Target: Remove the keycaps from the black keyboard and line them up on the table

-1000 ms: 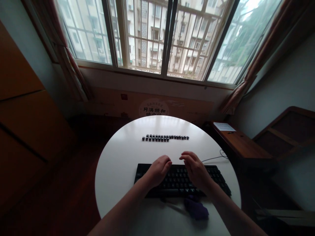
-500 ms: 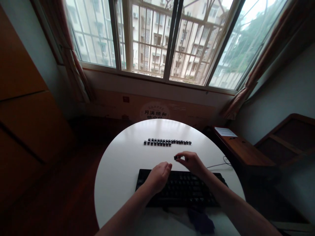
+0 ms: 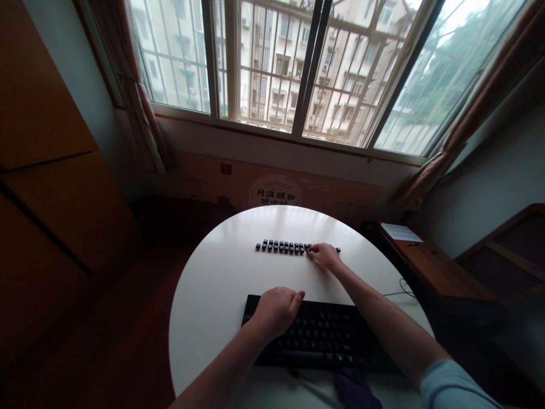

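A black keyboard point(image 3: 327, 329) lies on the round white table point(image 3: 208, 307). My left hand point(image 3: 279, 309) is curled closed over the keyboard's upper left part; what its fingers hold, if anything, is hidden. Stretched out beyond the keyboard, my right hand point(image 3: 324, 257) pinches a black keycap point(image 3: 309, 250) at the end of the nearer row of keycaps. Small black keycaps point(image 3: 281, 246) stand there in two lines, and the hand covers part of the farther one.
Near the table's front edge lies a dark purple cloth point(image 3: 355, 389). A thin cable point(image 3: 404, 291) runs over the right edge. To the right stands a brown wooden surface point(image 3: 451, 272) with a paper sheet point(image 3: 400, 232) on it. Barred windows are behind.
My right hand has moved forward from above the keyboard to the keycap rows, carrying the keycap. My left hand stays closed over the keyboard. The view has shifted slightly.
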A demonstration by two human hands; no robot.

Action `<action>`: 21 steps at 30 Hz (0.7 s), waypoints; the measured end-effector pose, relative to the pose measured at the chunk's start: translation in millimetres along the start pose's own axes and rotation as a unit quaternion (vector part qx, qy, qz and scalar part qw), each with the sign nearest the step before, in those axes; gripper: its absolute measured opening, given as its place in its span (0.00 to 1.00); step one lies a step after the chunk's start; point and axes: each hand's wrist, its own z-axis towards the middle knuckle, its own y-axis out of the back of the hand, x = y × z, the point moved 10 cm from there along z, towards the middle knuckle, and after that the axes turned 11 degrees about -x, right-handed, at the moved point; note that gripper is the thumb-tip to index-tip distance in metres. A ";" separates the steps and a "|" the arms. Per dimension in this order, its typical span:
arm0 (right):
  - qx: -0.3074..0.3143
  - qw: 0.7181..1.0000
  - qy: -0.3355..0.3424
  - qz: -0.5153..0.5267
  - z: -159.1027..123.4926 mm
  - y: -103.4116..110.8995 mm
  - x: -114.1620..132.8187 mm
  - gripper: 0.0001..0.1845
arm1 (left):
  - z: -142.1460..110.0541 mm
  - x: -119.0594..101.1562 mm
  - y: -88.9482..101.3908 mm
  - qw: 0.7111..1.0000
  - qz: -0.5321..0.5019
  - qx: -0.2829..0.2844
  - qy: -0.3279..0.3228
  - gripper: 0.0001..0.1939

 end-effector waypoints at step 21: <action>-0.083 0.992 -0.001 0.094 -29.8 64.2 6.2 0.29 | -1.5 -2.5 -2.8 1.000 0.007 0.006 -0.016 0.32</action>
